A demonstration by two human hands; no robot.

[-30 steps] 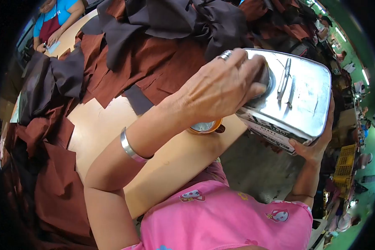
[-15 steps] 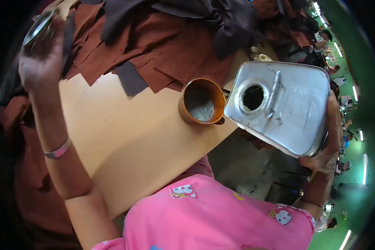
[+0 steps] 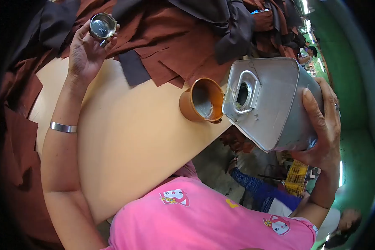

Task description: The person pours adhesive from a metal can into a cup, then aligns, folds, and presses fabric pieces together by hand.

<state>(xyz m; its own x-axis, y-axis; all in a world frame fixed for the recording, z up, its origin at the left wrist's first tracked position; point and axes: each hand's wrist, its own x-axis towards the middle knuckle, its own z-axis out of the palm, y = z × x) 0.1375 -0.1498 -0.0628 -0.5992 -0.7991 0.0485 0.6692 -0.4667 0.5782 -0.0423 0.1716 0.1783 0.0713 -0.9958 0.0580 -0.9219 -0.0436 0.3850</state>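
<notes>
Left hand (image 3: 87,56), upper left: grip curled round cap (image 3: 103,27). Right hand (image 3: 327,127), frame right: grip wide, holding tin (image 3: 275,104) near mug (image 3: 188,108).

Offers open passage over tabletop (image 3: 125,116) between left arm (image 3: 63,104) and orange cup (image 3: 188,109). Beyond cup, runs into hand-held metal can (image 3: 275,104) on the right; at far side, meets heaped cloth (image 3: 154,46).

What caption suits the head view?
Left hand holding a lid, right hand an open, tilted metal can beside an orange mug.

Lit tube lts (image 3: 341,178), green bkgd (image 3: 358,100), grey flr (image 3: 210,166), tan tbl (image 3: 133,129).
</notes>
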